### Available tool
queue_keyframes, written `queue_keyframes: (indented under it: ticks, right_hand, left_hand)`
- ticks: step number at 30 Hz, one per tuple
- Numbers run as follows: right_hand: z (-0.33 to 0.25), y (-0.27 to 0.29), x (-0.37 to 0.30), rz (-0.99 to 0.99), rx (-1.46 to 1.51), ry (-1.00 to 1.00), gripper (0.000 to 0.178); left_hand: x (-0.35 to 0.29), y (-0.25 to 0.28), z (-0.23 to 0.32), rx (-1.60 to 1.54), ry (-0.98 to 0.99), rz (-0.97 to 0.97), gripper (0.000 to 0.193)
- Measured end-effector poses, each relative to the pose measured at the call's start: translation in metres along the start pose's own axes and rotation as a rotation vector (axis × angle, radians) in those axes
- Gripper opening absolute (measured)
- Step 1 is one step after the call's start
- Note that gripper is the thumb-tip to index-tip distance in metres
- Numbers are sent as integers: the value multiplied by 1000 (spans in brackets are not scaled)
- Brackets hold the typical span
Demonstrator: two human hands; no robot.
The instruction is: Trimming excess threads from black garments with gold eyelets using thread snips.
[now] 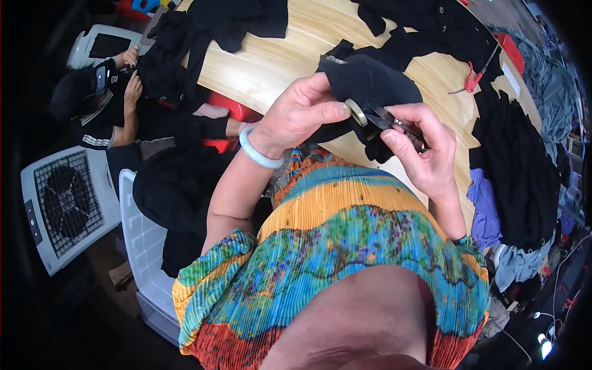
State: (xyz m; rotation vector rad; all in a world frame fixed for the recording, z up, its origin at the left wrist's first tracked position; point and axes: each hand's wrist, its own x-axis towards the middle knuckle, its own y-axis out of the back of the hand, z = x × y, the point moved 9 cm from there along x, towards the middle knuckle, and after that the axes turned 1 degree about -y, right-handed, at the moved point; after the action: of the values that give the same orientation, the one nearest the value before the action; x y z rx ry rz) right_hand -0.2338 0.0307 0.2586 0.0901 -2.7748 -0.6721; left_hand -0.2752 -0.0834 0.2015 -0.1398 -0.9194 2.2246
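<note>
My left hand [295, 116] pinches the edge of a black knit garment [376, 81], lifted above the table. Between its thumb and the blades shows a pale gold round button [356, 113] against the black fabric. In my right hand [425, 145] is a pair of thread snips [402, 126], gripped by fingers and thumb. The blades point left and lie right beside the button, seemingly touching the cloth there. Whether a thread sits between them is too small to make out.
Black garments [518, 160] lie over the wooden table [246, 71], with a red-handled tool [472, 81] at right. Purple cloth [484, 206] hangs near my right arm. At left are a white bin [145, 246], a fan unit [71, 203], a red stool [231, 108] and a seated co-worker [92, 102].
</note>
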Motion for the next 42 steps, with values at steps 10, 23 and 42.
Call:
queue_keyframes:
  ticks: [10, 23, 42]
  right_hand:
    - [14, -6, -3, -87, 168, -66, 21]
    - [26, -13, -6, -134, 355, -217, 16]
    - [32, -15, -13, 28, 720, -320, 13]
  left_hand:
    - [-2, 2, -9, -26, 37, -27, 34]
    - [-1, 2, -12, -53, 69, -10, 30]
    - [3, -2, -16, -146, 44, 23, 31]
